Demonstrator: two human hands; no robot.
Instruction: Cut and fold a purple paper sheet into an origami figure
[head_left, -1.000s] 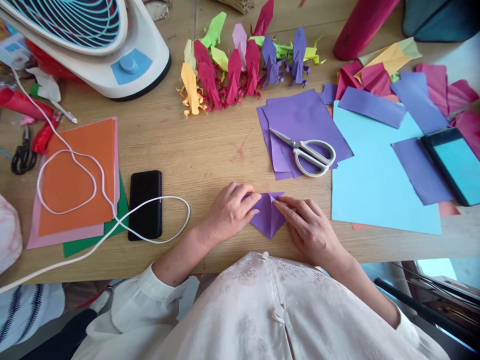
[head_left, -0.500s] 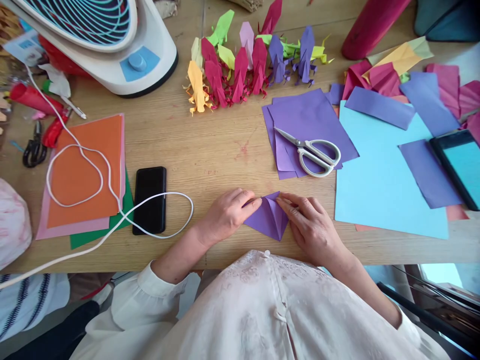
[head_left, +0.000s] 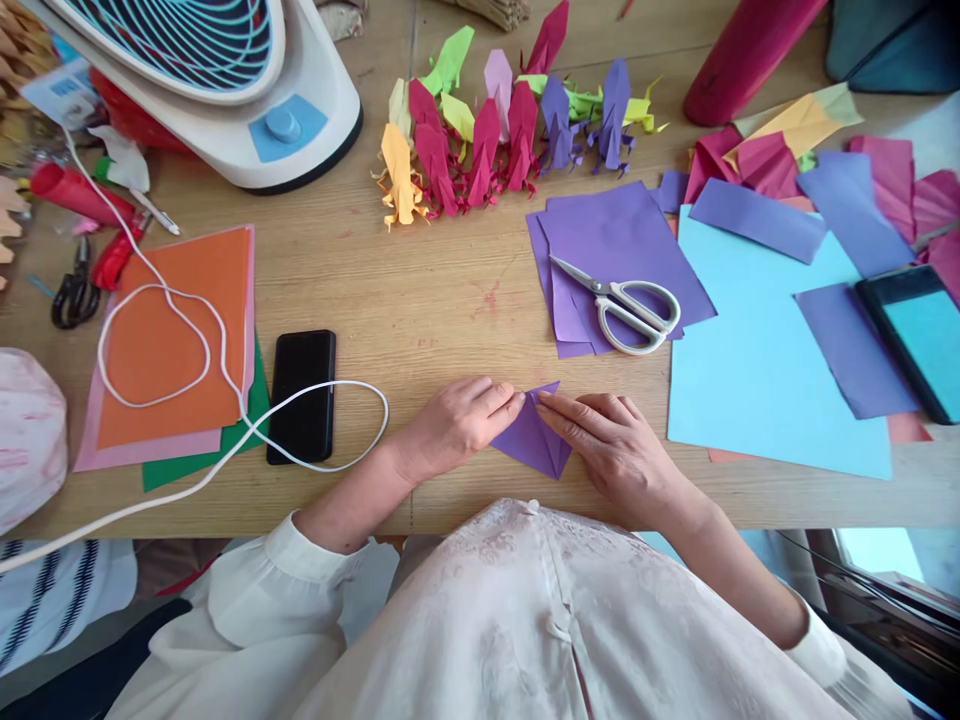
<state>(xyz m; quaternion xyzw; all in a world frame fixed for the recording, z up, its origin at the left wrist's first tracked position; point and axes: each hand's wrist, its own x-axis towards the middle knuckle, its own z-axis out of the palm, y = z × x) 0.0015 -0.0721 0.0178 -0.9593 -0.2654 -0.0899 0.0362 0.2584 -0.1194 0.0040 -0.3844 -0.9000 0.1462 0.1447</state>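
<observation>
A folded purple paper lies on the wooden table close to its front edge, with a pointed corner upward and a crease running down its right part. At its left corner, my left hand grips the paper between thumb and fingers. The fingers of my right hand are close together and press on the paper's upper right side, their tips near its top. My right thumb is mostly hidden. Behind the right hand, open grey-handled scissors rest on purple sheets.
Several folded paper figures stand at the back. Left are a white fan, orange paper, a black phone and a white cable. Right are a light blue sheet, another phone and a red cylinder.
The fingertips of my right hand have moved left across the paper, and its raised right flap now lies flatter. My left hand keeps its hold. The view has shifted slightly.
</observation>
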